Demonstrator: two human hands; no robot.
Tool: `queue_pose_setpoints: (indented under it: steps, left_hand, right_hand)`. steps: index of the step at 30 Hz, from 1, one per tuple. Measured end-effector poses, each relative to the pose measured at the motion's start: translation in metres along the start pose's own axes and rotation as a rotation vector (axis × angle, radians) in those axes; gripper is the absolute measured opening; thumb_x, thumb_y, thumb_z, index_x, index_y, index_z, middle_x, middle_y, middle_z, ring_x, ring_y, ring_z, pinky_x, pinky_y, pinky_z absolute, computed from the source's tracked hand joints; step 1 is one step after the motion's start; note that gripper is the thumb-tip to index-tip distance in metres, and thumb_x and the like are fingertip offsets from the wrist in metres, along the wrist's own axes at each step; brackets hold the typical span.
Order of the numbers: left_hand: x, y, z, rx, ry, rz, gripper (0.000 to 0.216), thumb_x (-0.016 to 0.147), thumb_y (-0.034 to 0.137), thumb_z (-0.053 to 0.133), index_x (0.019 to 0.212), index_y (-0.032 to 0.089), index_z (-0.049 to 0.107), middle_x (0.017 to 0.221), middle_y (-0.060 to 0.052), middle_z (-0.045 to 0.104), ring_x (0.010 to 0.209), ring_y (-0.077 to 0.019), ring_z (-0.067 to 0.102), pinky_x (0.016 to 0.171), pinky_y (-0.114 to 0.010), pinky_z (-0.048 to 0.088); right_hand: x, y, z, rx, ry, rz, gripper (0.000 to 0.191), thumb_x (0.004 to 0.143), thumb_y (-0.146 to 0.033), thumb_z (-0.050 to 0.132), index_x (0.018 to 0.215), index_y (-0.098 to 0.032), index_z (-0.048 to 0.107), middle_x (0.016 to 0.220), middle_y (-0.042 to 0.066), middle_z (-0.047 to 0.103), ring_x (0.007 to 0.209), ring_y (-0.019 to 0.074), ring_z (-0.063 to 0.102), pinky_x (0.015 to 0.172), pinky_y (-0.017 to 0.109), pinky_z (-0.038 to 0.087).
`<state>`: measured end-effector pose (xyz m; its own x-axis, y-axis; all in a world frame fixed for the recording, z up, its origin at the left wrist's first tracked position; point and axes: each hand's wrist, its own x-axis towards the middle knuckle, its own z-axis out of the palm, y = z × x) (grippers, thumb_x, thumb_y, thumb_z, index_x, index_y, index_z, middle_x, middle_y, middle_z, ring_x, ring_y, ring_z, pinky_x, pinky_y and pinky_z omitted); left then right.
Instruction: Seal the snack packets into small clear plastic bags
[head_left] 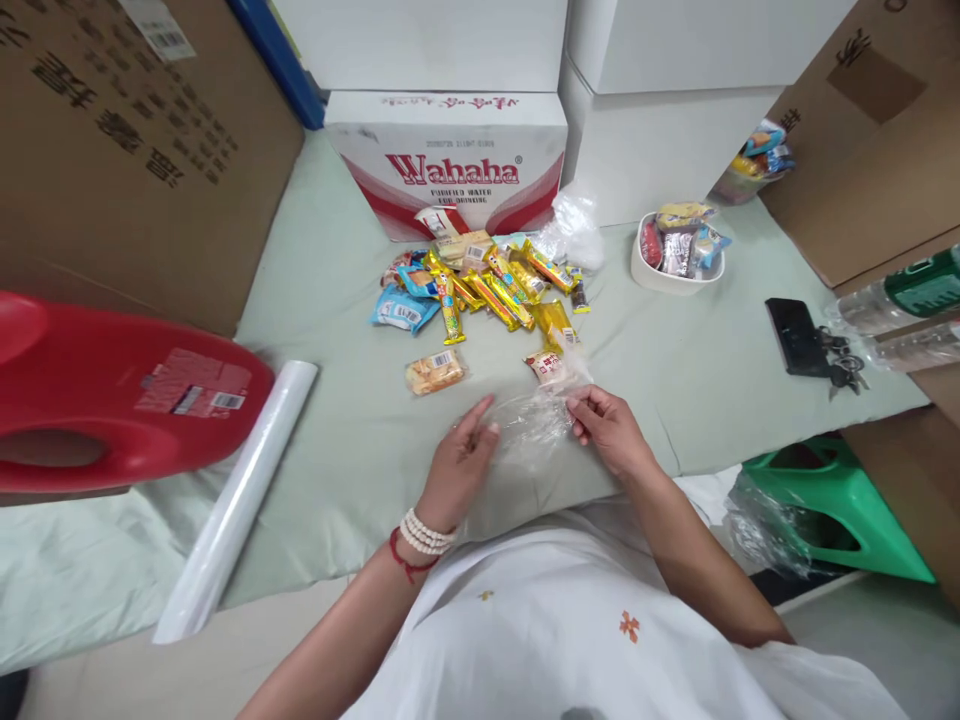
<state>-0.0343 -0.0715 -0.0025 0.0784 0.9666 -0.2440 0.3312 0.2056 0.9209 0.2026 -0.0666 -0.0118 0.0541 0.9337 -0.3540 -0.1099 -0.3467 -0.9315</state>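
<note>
Pinching one clear plastic bag (529,425) with the curled right hand (606,425), reaching to the bag's left end with the left hand (459,462) loosely spread, in uncertain contact, near the front edge of the cloth-covered table (352,490), with bare room both sides, before one biscuit packet (436,373) and one white tub (679,284).

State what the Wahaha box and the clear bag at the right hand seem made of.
Wahaha box: probably printed cardboard, low sheen; flat panels, straight edges. Clear bag: likely thin, glossy plastic film; see-through, crinkled, with bright highlights.
</note>
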Motion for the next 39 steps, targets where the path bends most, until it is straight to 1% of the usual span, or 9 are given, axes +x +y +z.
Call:
queue_pose_setpoints:
  steps: [3, 6, 10, 14, 20, 23, 25, 31, 39]
  left_hand:
    - [0.003, 0.007, -0.009, 0.306, 0.105, 0.240, 0.079, 0.082, 0.052, 0.070, 0.152, 0.021, 0.049, 0.121, -0.013, 0.064, 0.120, -0.0326, 0.055, 0.108, -0.053, 0.041]
    - [0.013, 0.020, -0.005, 0.311, 0.065, 0.290, 0.081, 0.082, 0.054, 0.069, 0.152, 0.018, 0.046, 0.139, -0.018, 0.059, 0.133, -0.0350, 0.049, 0.114, -0.054, 0.036]
    - [0.036, 0.028, 0.014, 0.150, -0.039, 0.120, 0.061, 0.076, 0.058, 0.074, 0.119, 0.015, 0.067, 0.094, -0.009, 0.069, 0.086, -0.0246, 0.062, 0.078, -0.036, 0.049]
    - [0.046, 0.027, 0.029, -0.209, -0.133, -0.005, 0.043, 0.084, 0.061, 0.066, 0.076, 0.020, 0.061, 0.055, 0.007, 0.039, 0.050, -0.0107, 0.038, 0.050, -0.025, 0.032]
    - [0.028, 0.026, 0.037, -0.419, 0.009, 0.038, 0.047, 0.091, 0.066, 0.061, 0.079, 0.022, 0.050, 0.064, 0.007, 0.047, 0.045, -0.0072, 0.043, 0.044, -0.022, 0.031]
    - [0.020, 0.028, 0.041, -0.494, -0.039, 0.024, 0.045, 0.093, 0.067, 0.056, 0.089, 0.022, 0.052, 0.078, 0.004, 0.061, 0.048, -0.0065, 0.044, 0.046, -0.022, 0.034]
    - [0.018, 0.027, 0.043, -0.540, -0.064, 0.004, 0.045, 0.087, 0.064, 0.067, 0.101, 0.023, 0.053, 0.086, 0.002, 0.065, 0.054, -0.0072, 0.048, 0.052, -0.021, 0.039]
    - [0.023, 0.014, 0.030, -0.357, -0.022, -0.111, 0.040, 0.070, 0.045, 0.084, 0.095, 0.017, 0.067, 0.062, 0.008, 0.049, 0.056, -0.0083, 0.041, 0.055, -0.021, 0.035]
    - [0.011, 0.014, 0.009, -0.346, 0.075, 0.004, 0.033, 0.089, 0.052, 0.068, 0.098, 0.021, 0.066, 0.096, -0.001, 0.072, 0.047, -0.0049, 0.035, 0.046, -0.021, 0.033]
  right_hand:
    - [-0.003, -0.003, 0.001, -0.067, -0.102, -0.011, 0.041, 0.080, -0.059, 0.077, 0.084, -0.021, 0.064, 0.065, -0.005, 0.055, 0.054, 0.0095, 0.047, 0.049, 0.023, 0.039]
    - [-0.008, -0.010, 0.003, -0.141, -0.244, -0.038, 0.039, 0.084, -0.058, 0.074, 0.082, -0.021, 0.061, 0.064, -0.005, 0.053, 0.054, 0.0098, 0.047, 0.052, 0.024, 0.039]
    - [-0.012, -0.020, 0.001, -0.206, -0.374, -0.065, 0.038, 0.087, -0.059, 0.070, 0.083, -0.022, 0.063, 0.065, -0.005, 0.051, 0.056, 0.0110, 0.047, 0.055, 0.025, 0.039]
    - [-0.010, -0.014, -0.012, -0.189, -0.335, -0.046, 0.040, 0.086, -0.060, 0.072, 0.084, -0.021, 0.062, 0.065, -0.005, 0.052, 0.056, 0.0107, 0.046, 0.055, 0.025, 0.038]
    - [-0.008, 0.004, -0.008, -0.166, 0.111, -0.158, 0.042, 0.090, -0.062, 0.064, 0.106, -0.024, 0.064, 0.089, 0.003, 0.065, 0.081, 0.0185, 0.059, 0.068, 0.030, 0.050]
    - [-0.008, 0.005, 0.015, -0.197, 0.064, -0.191, 0.054, 0.081, -0.057, 0.076, 0.123, -0.026, 0.061, 0.108, 0.005, 0.067, 0.096, 0.0211, 0.061, 0.073, 0.031, 0.051]
    - [-0.005, 0.005, 0.028, -0.203, -0.010, -0.136, 0.061, 0.073, -0.051, 0.083, 0.124, -0.025, 0.062, 0.094, 0.001, 0.066, 0.082, 0.0177, 0.059, 0.069, 0.029, 0.047]
    - [0.003, -0.001, 0.028, 0.060, -0.170, 0.023, 0.041, 0.066, -0.051, 0.088, 0.088, -0.020, 0.070, 0.065, -0.006, 0.049, 0.060, 0.0102, 0.040, 0.060, 0.025, 0.034]
    - [0.002, -0.011, 0.008, 0.078, 0.044, -0.058, 0.043, 0.077, -0.063, 0.077, 0.094, -0.024, 0.068, 0.086, 0.001, 0.063, 0.075, 0.0154, 0.054, 0.067, 0.028, 0.046]
